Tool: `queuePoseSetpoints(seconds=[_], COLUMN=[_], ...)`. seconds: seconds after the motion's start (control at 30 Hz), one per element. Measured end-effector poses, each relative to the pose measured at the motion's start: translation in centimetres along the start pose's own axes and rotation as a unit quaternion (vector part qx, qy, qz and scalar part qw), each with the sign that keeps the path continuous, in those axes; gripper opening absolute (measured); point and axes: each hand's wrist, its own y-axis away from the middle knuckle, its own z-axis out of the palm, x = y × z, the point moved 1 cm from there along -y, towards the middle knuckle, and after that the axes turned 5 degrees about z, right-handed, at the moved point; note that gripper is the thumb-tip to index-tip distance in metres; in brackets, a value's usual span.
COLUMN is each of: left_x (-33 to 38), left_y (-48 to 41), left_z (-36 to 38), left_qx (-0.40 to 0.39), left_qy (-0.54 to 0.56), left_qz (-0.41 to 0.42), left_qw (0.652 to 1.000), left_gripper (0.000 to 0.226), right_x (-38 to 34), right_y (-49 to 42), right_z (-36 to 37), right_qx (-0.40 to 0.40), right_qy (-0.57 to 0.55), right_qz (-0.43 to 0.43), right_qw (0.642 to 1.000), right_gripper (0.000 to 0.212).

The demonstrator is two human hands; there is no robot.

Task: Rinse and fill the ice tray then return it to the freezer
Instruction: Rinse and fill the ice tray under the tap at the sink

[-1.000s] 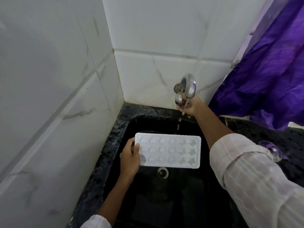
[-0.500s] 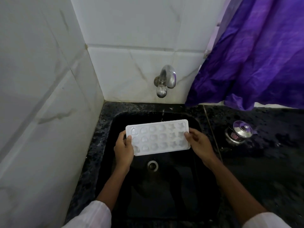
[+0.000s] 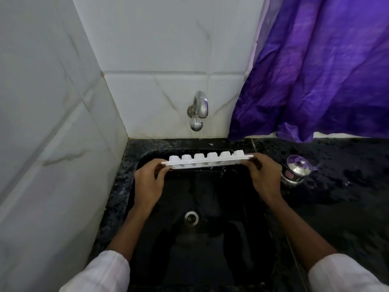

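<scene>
Sink (image 3: 231, 245) below — ice tray (image 3: 207, 160) between gripping fingers (image 3: 260, 163).

A purple curtain (image 3: 315, 70) hung in crumpled folds over the right part of the back wall, its hem reaching down to the rear edge of a black speckled countertop (image 3: 347, 186). Near the left end of that countertop stood a small steel pot (image 3: 296, 170), upright under a clear glass lid with a knob, with a red label on its side. Droplets wetted the counter surface. White marble-veined wall tiles (image 3: 168, 49) covered the back and left walls, meeting in a corner.
</scene>
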Motion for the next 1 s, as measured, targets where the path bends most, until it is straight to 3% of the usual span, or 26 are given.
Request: queuePoseSetpoints(seconds=[0.07, 0.17, 0.3, 0.43, 0.5, 0.63, 0.77, 0.87, 1.0], left_x=[0.6, 1.2, 2.2, 3.3, 4.0, 4.8, 6.6, 7.4, 8.1], left_y=[0.1, 0.3, 1.4, 2.6, 3.4, 4.5, 5.3, 5.9, 7.3], left_z=[-0.1, -0.1, -0.5, -0.5, -0.4, 0.0, 0.2, 0.4, 0.3], left_qx=[0.013, 0.003, 0.046, 0.060, 0.088, 0.062, 0.096, 0.091, 0.115], left_qy=[-0.003, -0.024, -0.033, -0.043, -0.043, -0.045, -0.057, -0.060, -0.066], left_qz=[0.008, 0.012, 0.034, 0.024, 0.025, -0.014, -0.024, -0.028, -0.013], left_qw=[1.000, 1.000, 0.998, 0.997, 0.995, 0.997, 0.993, 0.994, 0.991], left_gripper=[0.015, 0.012, 0.017, 0.016, 0.017, 0.016, 0.016, 0.019, 0.018], right_x=[0.2, 1.0, 1.3, 1.8, 1.5, 2.1, 2.0, 2.3, 2.5], right_y=[0.0, 0.2, 0.6, 0.7, 0.9, 1.0, 1.0, 0.9, 0.7], right_z=[-0.2, 0.1, -0.6, -1.0, -1.6, -2.3, -3.2, -3.6, -4.3], right_qx=[0.034, -0.066, -0.044, -0.114, -0.089, -0.137, -0.096, -0.136, -0.111], right_qy=[-0.030, 0.006, -0.008, 0.013, -0.016, -0.021, -0.071, -0.054, -0.095], right_qz=[-0.011, 0.000, -0.051, -0.036, -0.054, -0.004, 0.024, 0.040, 0.028], right_qw=[0.999, 0.998, 0.998, 0.993, 0.994, 0.990, 0.993, 0.988, 0.989], right_gripper=[0.015, 0.014, 0.011, 0.008, 0.003, 0.011, 0.013, 0.015, 0.007])
